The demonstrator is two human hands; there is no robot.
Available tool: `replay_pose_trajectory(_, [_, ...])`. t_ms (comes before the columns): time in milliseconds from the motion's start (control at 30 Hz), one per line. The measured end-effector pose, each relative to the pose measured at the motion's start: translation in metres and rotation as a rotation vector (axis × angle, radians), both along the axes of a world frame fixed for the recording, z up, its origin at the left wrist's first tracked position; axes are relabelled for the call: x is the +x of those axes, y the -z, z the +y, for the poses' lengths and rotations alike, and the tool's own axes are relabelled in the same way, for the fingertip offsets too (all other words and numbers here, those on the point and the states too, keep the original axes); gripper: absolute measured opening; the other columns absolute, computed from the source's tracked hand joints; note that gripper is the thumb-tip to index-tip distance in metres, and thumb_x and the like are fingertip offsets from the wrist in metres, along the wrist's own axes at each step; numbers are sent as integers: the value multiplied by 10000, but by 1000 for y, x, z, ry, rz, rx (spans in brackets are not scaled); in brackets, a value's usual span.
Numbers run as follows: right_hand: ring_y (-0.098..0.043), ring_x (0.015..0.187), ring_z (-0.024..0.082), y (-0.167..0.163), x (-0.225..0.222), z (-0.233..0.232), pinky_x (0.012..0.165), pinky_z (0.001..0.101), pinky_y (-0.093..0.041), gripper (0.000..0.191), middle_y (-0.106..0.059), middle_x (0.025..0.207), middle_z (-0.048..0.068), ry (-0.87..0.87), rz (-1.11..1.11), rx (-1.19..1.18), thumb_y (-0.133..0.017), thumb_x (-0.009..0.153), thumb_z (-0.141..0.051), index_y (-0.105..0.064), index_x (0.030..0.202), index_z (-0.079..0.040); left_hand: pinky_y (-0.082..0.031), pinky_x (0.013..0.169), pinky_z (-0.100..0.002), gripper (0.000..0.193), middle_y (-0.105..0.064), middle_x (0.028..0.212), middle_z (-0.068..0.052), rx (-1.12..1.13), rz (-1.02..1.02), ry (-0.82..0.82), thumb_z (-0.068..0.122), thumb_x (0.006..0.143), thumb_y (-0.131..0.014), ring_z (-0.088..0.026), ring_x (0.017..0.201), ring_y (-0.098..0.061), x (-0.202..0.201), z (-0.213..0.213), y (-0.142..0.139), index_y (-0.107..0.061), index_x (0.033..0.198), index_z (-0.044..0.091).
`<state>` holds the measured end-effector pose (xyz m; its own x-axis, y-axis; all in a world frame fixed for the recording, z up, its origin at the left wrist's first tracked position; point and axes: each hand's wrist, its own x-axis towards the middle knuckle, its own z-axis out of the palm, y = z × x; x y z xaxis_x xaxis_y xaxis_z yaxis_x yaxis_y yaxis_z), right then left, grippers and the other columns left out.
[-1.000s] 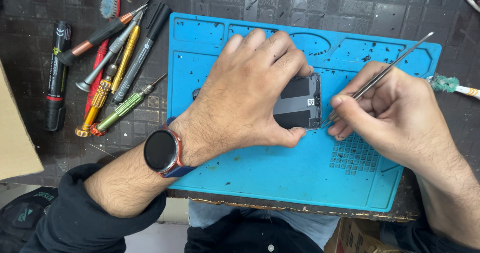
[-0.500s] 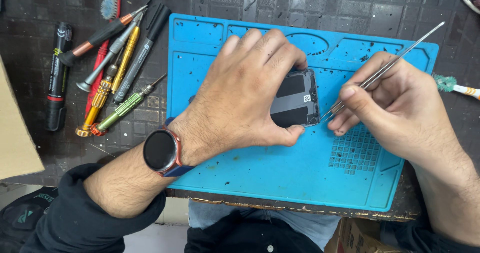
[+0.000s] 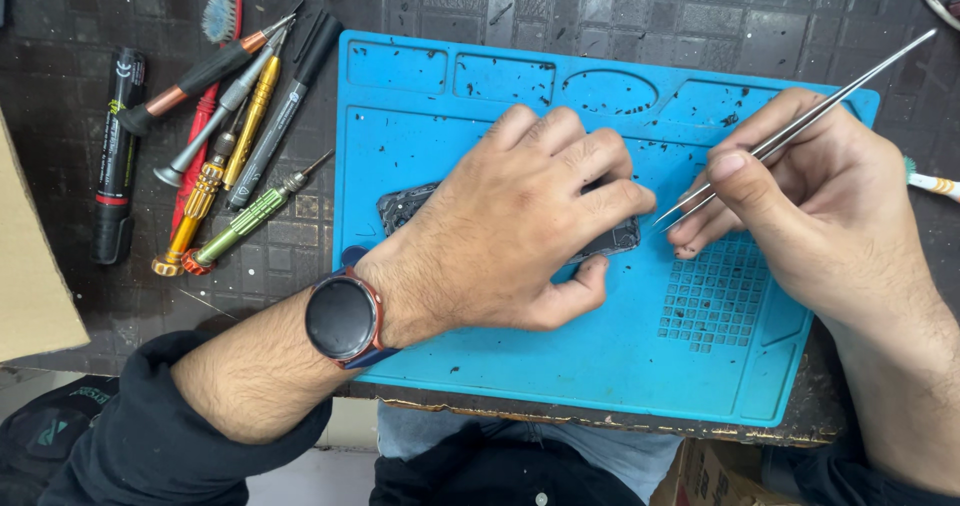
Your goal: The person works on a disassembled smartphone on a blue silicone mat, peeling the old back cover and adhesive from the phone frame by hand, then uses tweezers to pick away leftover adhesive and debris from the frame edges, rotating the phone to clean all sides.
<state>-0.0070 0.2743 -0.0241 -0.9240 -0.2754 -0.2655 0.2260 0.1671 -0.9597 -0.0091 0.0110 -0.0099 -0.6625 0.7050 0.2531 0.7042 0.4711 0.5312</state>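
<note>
though hand-covered (image 3: 510, 236), phone (image 3: 400, 206) barely visible

screwdrivers (image 3: 232, 181), black marker (image 3: 115, 156), brush (image 3: 220, 16)

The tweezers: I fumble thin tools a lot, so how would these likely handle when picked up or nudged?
The tweezers look like thin bare metal, so probably light and somewhat slippery. Their two long blades likely flex when squeezed; the right hand pinches them near the tips. Being flat-sided, they would probably slide rather than roll on the blue mat.
</note>
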Motion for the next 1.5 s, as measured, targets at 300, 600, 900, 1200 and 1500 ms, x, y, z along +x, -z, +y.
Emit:
replay_pose_trajectory(300, [-779,816,236,-2,-3,7,735,355,-678,152,-732,861,163,-120,10,142,-710,911,2,-643,1029,70,-401,829,-433,340,-564,1047,-51,24,1,-11,257,832,-746,-270,994,-532,-2,-1,5,-689,1146,140])
replay_pose_trajectory(600, [-784,848,227,4,-7,12,759,359,-697,121,-723,889,150,-132,-2,44,-689,941,-15,-632,1023,53,-406,839,-432,353,-569,1059,-55,29,-1,-6,266,831,-750,-271,1011,-539,-2,-1,5,-692,1158,144])
replay_pose_trajectory(900, [-775,813,232,2,-4,10,725,349,-684,150,-722,872,154,-98,0,102,-724,913,-2,-642,1017,70,-407,831,-430,354,-575,1062,-56,20,-3,-10,272,830,-752,-269,1009,-542,-2,-2,5,-694,1155,145])
replay_pose_trajectory(1200, [-771,792,220,-4,-4,5,689,312,-666,117,-710,879,141,-117,75,175,-747,896,-10,-663,935,61,-405,829,-431,351,-574,1063,-58,23,0,-8,273,833,-752,-270,1012,-543,-2,-2,6,-694,1154,144])
replay_pose_trajectory(1500, [-760,787,210,1,-3,9,691,307,-667,110,-699,886,139,-128,95,62,-740,930,-14,-651,948,47,-404,838,-429,338,-571,1064,-51,23,9,-12,269,842,-756,-264,1014,-542,-2,-2,6,-693,1154,155])
